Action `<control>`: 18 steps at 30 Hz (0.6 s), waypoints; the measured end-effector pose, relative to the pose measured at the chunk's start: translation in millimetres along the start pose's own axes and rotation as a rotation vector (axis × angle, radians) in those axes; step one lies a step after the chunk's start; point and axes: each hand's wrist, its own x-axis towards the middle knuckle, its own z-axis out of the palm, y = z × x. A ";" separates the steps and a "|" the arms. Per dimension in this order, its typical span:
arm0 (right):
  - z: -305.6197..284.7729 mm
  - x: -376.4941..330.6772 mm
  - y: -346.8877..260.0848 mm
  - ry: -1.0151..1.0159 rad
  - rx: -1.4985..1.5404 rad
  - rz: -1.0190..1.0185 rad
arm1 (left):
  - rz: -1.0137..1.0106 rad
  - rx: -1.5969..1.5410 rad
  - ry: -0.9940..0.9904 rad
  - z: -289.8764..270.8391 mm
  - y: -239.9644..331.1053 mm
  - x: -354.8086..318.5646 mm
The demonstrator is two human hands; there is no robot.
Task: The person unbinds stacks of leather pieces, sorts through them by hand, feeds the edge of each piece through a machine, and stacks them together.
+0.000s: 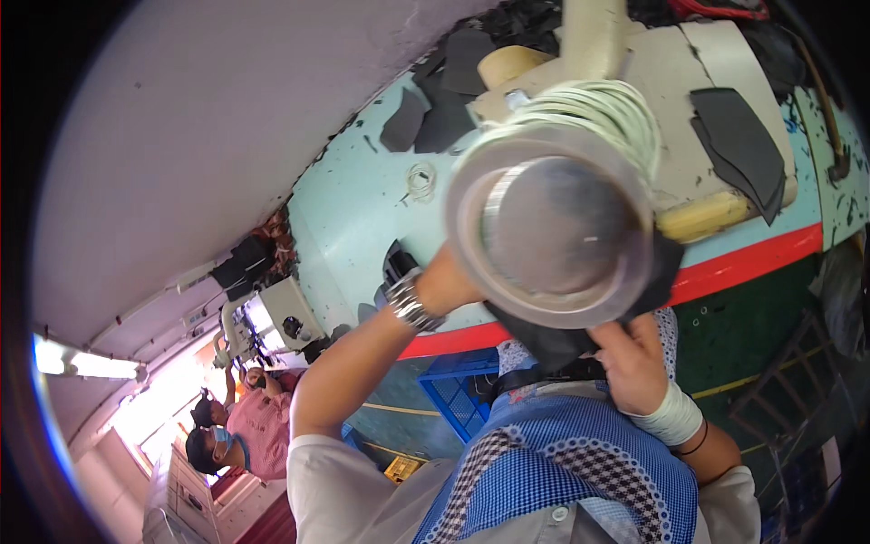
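Observation:
A round metal-topped part with a clear rim (560, 227) and a coil of pale cord (594, 104) wound behind it stands in front of my hands. It belongs to a cream machine (594, 36) on the table. My left hand (450, 279), with a metal watch on its wrist, reaches behind the rim, where its fingers are hidden. Below the rim, my right hand (634, 367), its wrist wrapped in white, has its fingers closed at the edge of a black sheet of material (535, 334). Part of that sheet shows again at the rim's right.
Dark cut pieces lie on the machine bed (739, 145) and at the table's far left (444, 104). A small coil of white cord (420, 181) rests on the pale green table (340, 208). Beneath its red edge (752, 267) stands a blue crate (449, 394). At left, a person in pink (258, 431) works.

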 end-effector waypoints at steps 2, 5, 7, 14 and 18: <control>-3.6 9.5 -7.8 0.061 -0.047 -0.052 | -0.234 -0.269 0.040 -7.2 17.4 17.9; -7.3 -0.9 -11.0 -0.043 -0.122 0.119 | -0.343 -0.852 -0.054 -13.4 5.4 12.1; 5.5 -5.6 -14.5 -0.028 0.015 0.235 | -0.261 -1.095 -0.025 -0.4 -8.9 -0.9; -8.2 1.7 -12.7 0.084 0.189 0.103 | -0.137 -0.506 0.108 4.8 -0.6 10.7; 2.6 -7.0 -12.7 -0.127 0.150 0.385 | -0.006 -0.185 0.050 -0.1 -3.9 -1.7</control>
